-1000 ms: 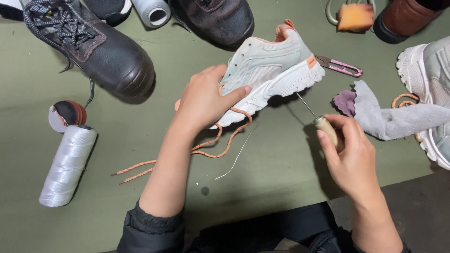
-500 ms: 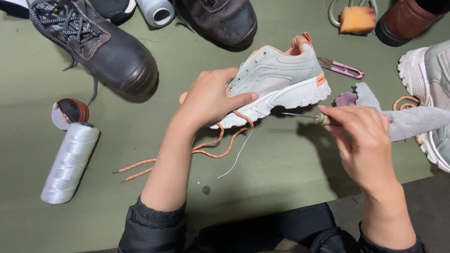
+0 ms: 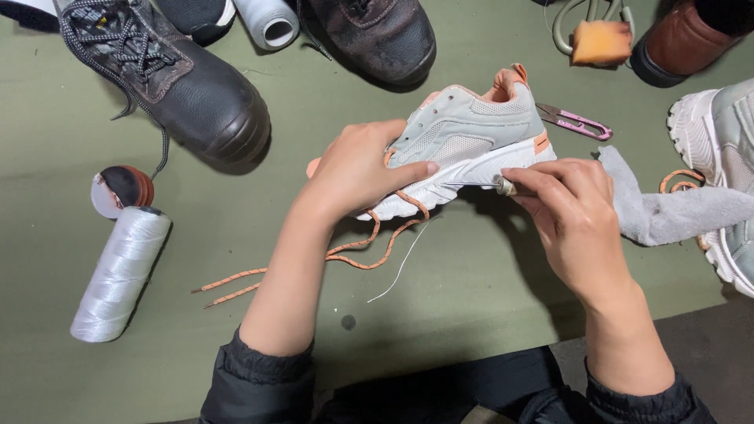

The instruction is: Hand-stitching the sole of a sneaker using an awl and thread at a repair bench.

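Over the green bench, the left hand grips the grey sneaker steady on its side so the right hand, pinched shut on a small tool, can reach the white sole.

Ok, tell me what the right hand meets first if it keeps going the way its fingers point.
The right hand points left, its fingertips already at the white sole of the grey sneaker. Straight on it meets that sole first, though depth is hard to judge.

open mat below sneaker, boots crowd top
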